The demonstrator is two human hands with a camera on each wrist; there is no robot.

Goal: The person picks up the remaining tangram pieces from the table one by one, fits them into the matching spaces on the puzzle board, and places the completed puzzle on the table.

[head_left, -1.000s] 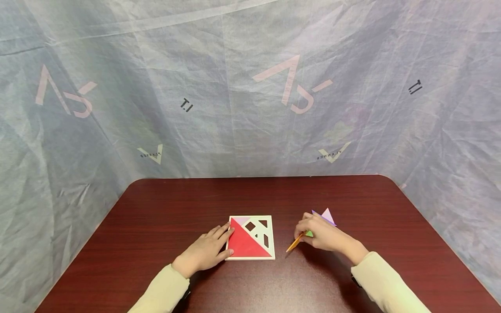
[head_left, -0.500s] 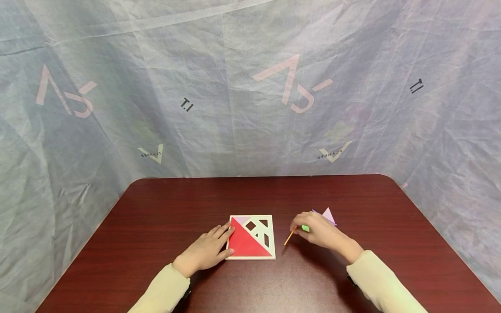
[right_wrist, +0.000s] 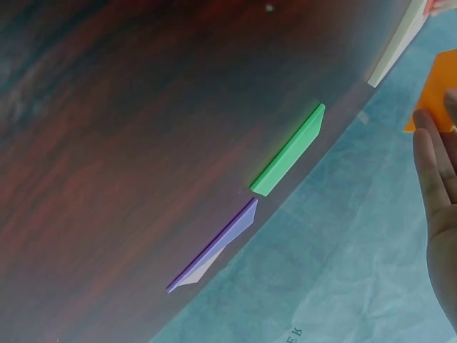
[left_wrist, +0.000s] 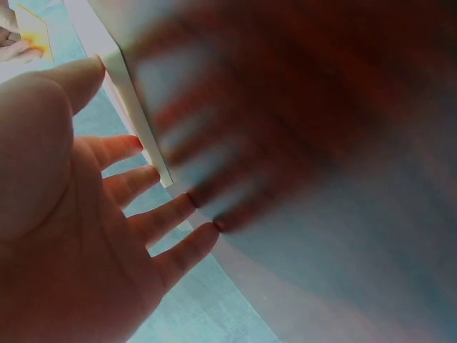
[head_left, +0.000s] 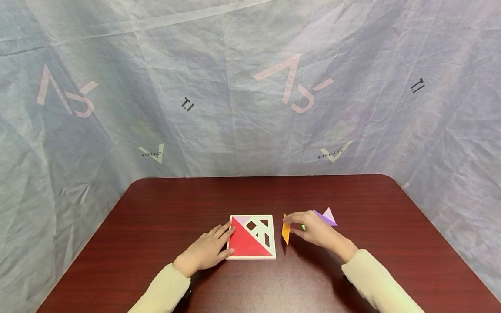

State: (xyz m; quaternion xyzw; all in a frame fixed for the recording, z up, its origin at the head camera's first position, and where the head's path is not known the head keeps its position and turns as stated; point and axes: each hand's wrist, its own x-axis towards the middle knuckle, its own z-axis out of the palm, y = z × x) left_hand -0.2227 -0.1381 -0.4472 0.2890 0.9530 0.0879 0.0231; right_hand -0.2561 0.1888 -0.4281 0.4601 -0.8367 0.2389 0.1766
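Observation:
A white tangram tray [head_left: 273, 250] lies flat on the table, with a large red area [head_left: 246, 243] and a pink piece [head_left: 242, 220] in it and dark cut-out shapes on its right half. My left hand [head_left: 205, 252] rests at the tray's left edge, fingers extended; the left wrist view shows its fingertips along that edge. Right of the tray, my right hand [head_left: 315, 228] pinches an orange tangram piece [head_left: 286, 231], held upright above the table. The right wrist view also catches the orange piece [right_wrist: 435, 96] at its right border. Part of the right hand lies outside that view.
Beneath and behind the right hand lies a green piece [right_wrist: 289, 151], mostly hidden in the head view. A purple piece [head_left: 328, 220] and a pink triangle [head_left: 329, 213] lie farther back to the right. Grey fabric [head_left: 250, 108] hangs around the table [head_left: 188, 200].
My right hand has moved left towards the tray with the orange piece, turning it so that its broad face shows. More of the purple piece is visible. The left hand stays still.

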